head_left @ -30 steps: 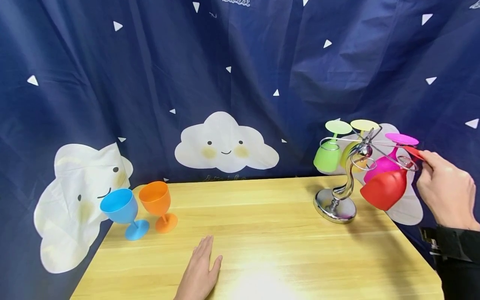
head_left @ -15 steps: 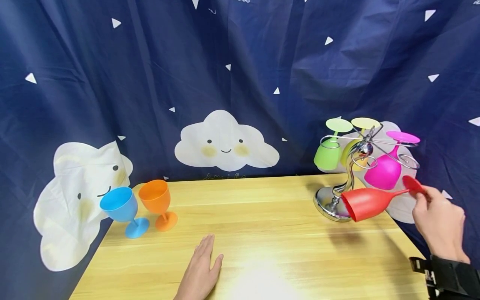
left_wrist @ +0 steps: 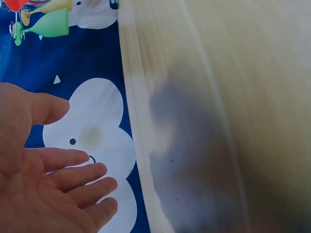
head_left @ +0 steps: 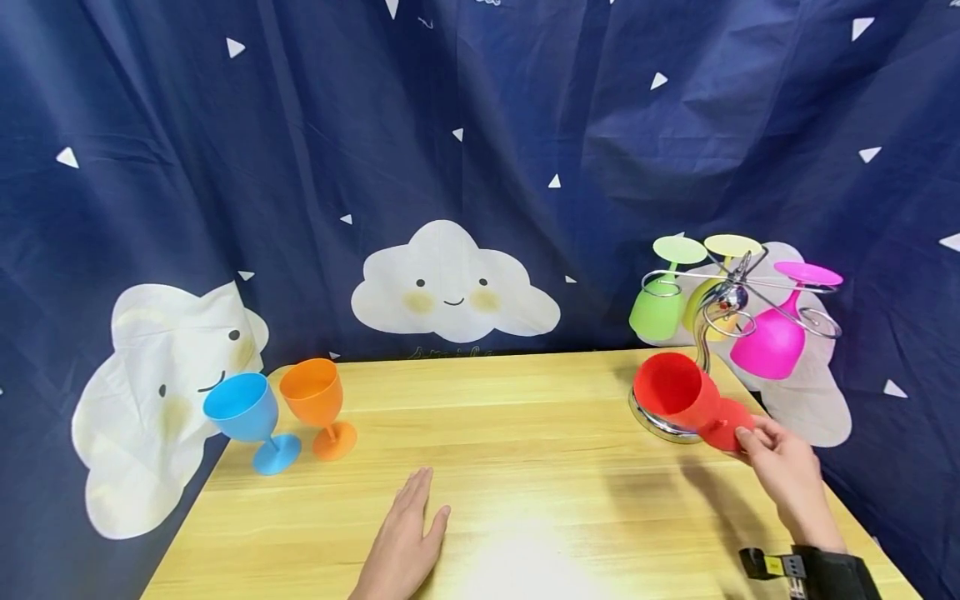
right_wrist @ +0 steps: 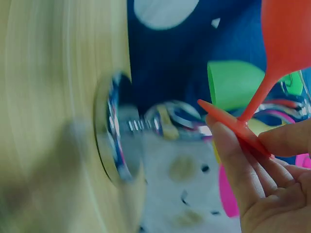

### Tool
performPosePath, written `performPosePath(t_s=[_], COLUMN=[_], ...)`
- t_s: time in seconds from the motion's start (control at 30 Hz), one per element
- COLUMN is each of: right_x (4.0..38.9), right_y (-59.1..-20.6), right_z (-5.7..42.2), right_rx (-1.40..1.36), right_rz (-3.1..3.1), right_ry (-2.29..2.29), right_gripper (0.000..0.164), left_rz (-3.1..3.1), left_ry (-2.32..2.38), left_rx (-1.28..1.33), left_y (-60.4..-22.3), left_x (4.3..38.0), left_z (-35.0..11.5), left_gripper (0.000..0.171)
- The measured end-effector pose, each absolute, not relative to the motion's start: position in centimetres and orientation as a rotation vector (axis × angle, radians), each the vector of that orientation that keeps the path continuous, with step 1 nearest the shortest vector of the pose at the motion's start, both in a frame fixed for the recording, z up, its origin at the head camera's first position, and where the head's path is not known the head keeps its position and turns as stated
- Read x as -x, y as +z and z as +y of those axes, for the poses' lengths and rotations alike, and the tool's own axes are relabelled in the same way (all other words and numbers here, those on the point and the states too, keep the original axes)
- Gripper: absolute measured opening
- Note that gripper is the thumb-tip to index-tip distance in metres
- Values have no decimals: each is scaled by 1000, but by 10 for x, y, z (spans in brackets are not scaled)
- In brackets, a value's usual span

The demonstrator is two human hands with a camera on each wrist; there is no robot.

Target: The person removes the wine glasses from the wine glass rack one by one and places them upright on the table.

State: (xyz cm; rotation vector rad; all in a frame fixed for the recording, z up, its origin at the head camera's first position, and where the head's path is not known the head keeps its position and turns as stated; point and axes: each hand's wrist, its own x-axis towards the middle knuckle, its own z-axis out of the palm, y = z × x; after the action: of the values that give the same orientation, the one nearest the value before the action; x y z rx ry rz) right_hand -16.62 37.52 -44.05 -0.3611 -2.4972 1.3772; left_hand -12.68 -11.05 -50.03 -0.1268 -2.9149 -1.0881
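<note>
My right hand [head_left: 783, 475] pinches the round foot of a red plastic goblet [head_left: 678, 392] between thumb and fingers. The goblet is tilted, its mouth facing up and left, and it overlaps the chrome rack's base in the head view. In the right wrist view the goblet's stem [right_wrist: 257, 99] rises from the pinched foot. My left hand [head_left: 405, 533] holds nothing, its fingers straight, low over the near middle of the table. On the chrome rack [head_left: 731, 296] hang upside down a green goblet [head_left: 656, 312], a yellow goblet [head_left: 697, 304] and a magenta goblet [head_left: 768, 343].
A blue goblet [head_left: 243, 408] and an orange goblet [head_left: 313, 396] stand upright at the left of the wooden table [head_left: 480, 417]. A dark blue curtain [head_left: 465, 108] with clouds and white triangles hangs behind the table. One wire loop [head_left: 819, 323] at the rack's right holds no goblet.
My right hand has drawn the red goblet off the rack's right loop, brought it down and left, and tipped its mouth upward. The left hand has stayed in place.
</note>
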Motion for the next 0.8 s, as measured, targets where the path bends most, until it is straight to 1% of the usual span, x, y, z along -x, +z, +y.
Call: performPosePath(t_s=[0.1, 0.13, 0.17, 0.33, 0.47, 0.6, 0.67, 0.8], right_x=[165, 165, 164, 163, 161, 161, 160, 156], right_y=[-451, -454, -456, -468, -477, -483, -486, -490], right_z=[362, 357, 351, 315, 279, 241, 224, 192], right_rx=[260, 245, 238, 273, 291, 324, 323, 244], right_rz=[-2297, -2243, -2209, -2168, -2127, -2126, -2099, -2051], right_ry=[1841, 1950, 2030, 2185, 2261, 2330, 2399, 2546], right_gripper=[15, 12, 13, 30, 35, 48, 51, 51], left_rz=[-2906, -2902, -2897, -2869, -2827, -2781, -2759, -2712], left_ry=[-1130, -1149, -1167, -1257, -1328, -1375, -1392, -1402], left_rx=[119, 117, 116, 124, 133, 160, 187, 246], left_y=[-499, -498, -498, -495, -492, -488, -486, -483], left_x=[127, 127, 127, 129, 132, 136, 137, 138], left_z=[-109, -109, -108, -103, -96, -88, -84, -76], left_gripper=[65, 65, 65, 65, 64, 62, 61, 60])
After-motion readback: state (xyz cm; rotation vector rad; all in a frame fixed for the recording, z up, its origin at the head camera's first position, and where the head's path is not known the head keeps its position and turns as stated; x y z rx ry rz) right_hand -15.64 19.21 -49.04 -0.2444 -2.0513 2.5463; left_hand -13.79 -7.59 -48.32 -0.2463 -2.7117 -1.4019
